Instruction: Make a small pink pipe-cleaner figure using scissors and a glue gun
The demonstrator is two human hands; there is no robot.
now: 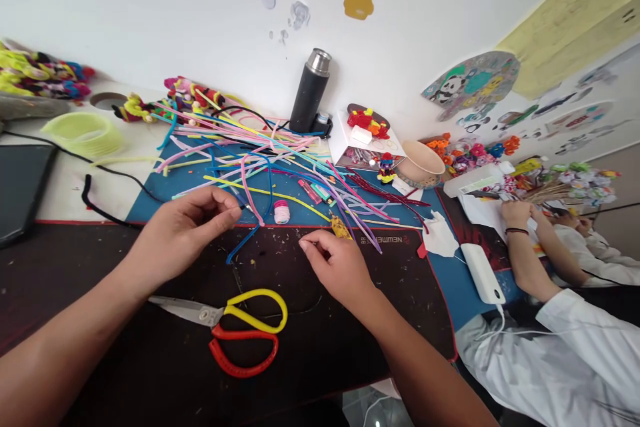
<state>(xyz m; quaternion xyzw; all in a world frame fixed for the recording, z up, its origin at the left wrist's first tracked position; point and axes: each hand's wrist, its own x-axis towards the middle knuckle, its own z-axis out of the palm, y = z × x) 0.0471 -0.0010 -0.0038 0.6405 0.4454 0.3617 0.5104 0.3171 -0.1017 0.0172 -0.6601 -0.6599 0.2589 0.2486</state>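
My left hand [193, 227] hovers above the dark mat, thumb and forefinger pinched together. Whatever lies between those fingertips, if anything, is too small to make out. To its right, my right hand [340, 268] is also curled in a pinch, with no nameable thing showing in it. Below and between them lie scissors [220, 317] with one yellow and one red handle, blades pointing left. A blue pipe cleaner [243, 245] reaches onto the mat between the hands. Just beyond stands a small pink-and-white jar [281, 212]. A yellow patterned object [341, 225] sits behind my right hand.
Many pipe cleaners [240, 140] spread over the blue surface. Behind them stand a black thermos [310, 90], a white box [345, 140] and a beige bowl [423, 163]. At right are a white power bank [483, 273] and a co-worker's hands [517, 215]. A tablet [23, 180] lies left.
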